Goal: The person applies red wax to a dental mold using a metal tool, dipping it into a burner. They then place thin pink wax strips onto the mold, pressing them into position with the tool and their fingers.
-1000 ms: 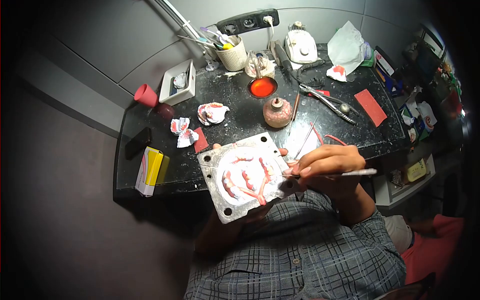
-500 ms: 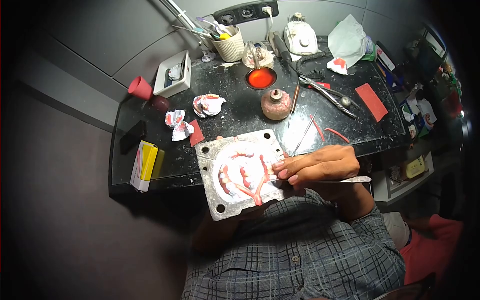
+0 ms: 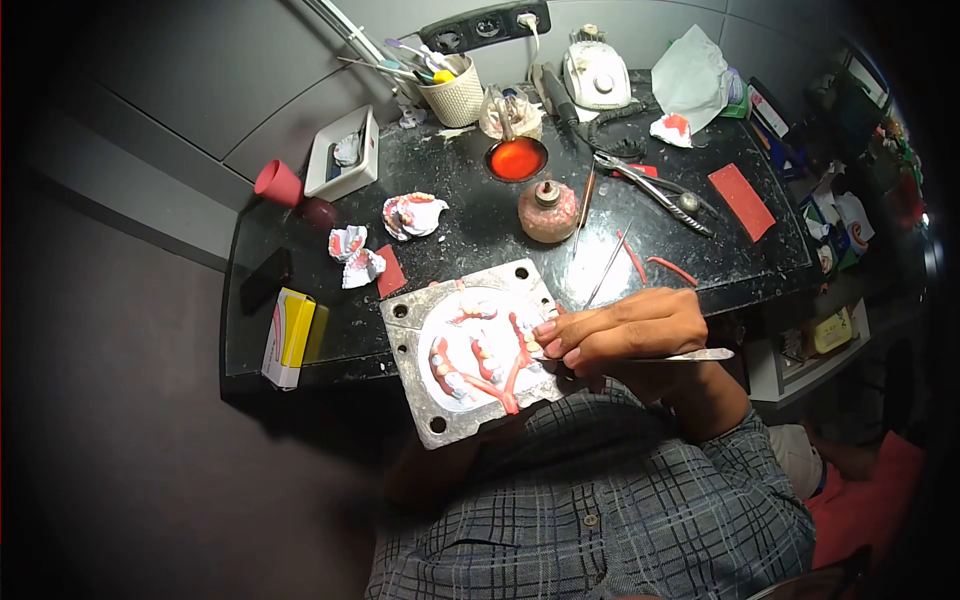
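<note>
Flask half (image 3: 425,415), grey metal w/ bolt holes at the corners, sits at centre, tilted, hanging over the near edge of the black surface (image 3: 480,240) & above our lap. Its white plaster bed (image 3: 452,335) carries pink wax tooth set-ups (image 3: 470,368), joined by wax strips that meet toward the near edge.

Our R hand (image 3: 625,328) lies at the flask's right side. Its grip is pressed together, thumb & fingers pinching a slim metal instrument (image 3: 690,354). The handle sticks out to the right and the tip is on the wax by the right-hand arch. Our L hand is under the flask, hidden, so we can't tell how its grip stands; only the L forearm (image 3: 425,470) shows below.

Just beyond the flask, thin tools (image 3: 605,268) & red wax bits (image 3: 668,268) lie on the surface. Further back are a round lamp (image 3: 548,210), an orange-filled dish (image 3: 517,158), pliers (image 3: 655,195) & a red wax sheet (image 3: 742,200). On the left are plaster casts (image 3: 412,213), a yellow box (image 3: 293,338) at the near edge, a dark phone (image 3: 265,280), a pink cup (image 3: 275,183) & a white tray (image 3: 343,153). A brush pot (image 3: 450,95) stands by the wall.
</note>
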The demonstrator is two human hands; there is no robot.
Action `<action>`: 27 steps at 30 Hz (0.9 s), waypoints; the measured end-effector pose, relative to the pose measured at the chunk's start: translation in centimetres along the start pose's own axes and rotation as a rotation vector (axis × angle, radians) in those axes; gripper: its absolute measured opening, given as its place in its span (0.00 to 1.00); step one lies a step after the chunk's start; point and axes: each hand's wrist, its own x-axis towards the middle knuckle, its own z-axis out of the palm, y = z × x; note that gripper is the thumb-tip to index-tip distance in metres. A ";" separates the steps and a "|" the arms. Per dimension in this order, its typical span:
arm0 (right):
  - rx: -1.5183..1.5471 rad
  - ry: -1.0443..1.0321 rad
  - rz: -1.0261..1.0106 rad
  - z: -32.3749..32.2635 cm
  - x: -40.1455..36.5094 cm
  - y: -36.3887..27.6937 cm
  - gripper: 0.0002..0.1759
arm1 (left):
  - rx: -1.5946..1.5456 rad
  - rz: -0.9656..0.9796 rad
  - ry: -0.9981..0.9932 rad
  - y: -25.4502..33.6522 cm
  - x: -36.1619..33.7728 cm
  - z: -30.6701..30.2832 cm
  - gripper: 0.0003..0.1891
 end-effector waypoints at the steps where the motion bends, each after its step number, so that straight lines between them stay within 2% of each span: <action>1: -0.009 -0.003 -0.002 0.0 0.0 0.0 0.10 | -0.002 -0.004 0.002 0.0 0.0 0.0 0.69; 18: -0.077 0.037 -0.059 0.4 -0.3 0.7 0.09 | 0.012 0.004 0.000 -0.1 -0.1 0.2 0.69; 24: -0.034 0.055 -0.080 0.6 -0.2 0.5 0.07 | 0.021 0.001 0.001 -0.1 -0.2 0.2 0.69; 25: -0.020 0.068 -0.058 0.7 -0.2 0.3 0.04 | 0.023 0.004 0.004 -0.1 -0.2 0.2 0.69; 27: -0.005 0.083 -0.035 0.9 -0.2 -0.1 0.07 | 0.020 0.003 0.003 -0.2 -0.3 0.2 0.69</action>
